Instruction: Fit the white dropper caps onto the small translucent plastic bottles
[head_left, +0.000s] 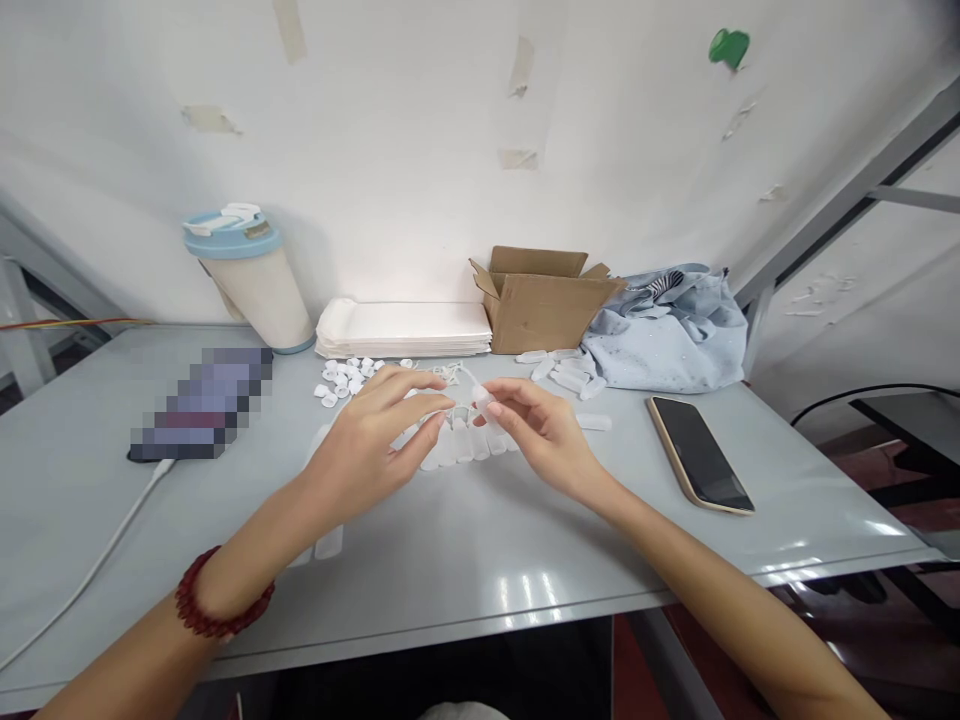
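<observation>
Between thumb and fingers of my right hand [544,435] is a small white plastic piece [481,398] with a thin pale strip rising from its top. I cannot make out exactly what kind of part it is. My left hand [382,430] hovers just left of it, fingers curved and apart, with nothing visible in them. Below the hands, several translucent white plastic tubes [463,442] lie side by side in a row, partly hidden by my fingers. Small white caps [345,378] are scattered behind my left hand. Thin white pieces [450,373] lie behind the fingertips.
Along the wall stand a tumbler [259,285], a white stack of flat packets [405,328], an open cardboard box [551,310] and a light-blue cloth bag [667,340]. More tubes [570,378] lie before the box. Phones lie at right [701,455] and left, the left one on a cable [97,565].
</observation>
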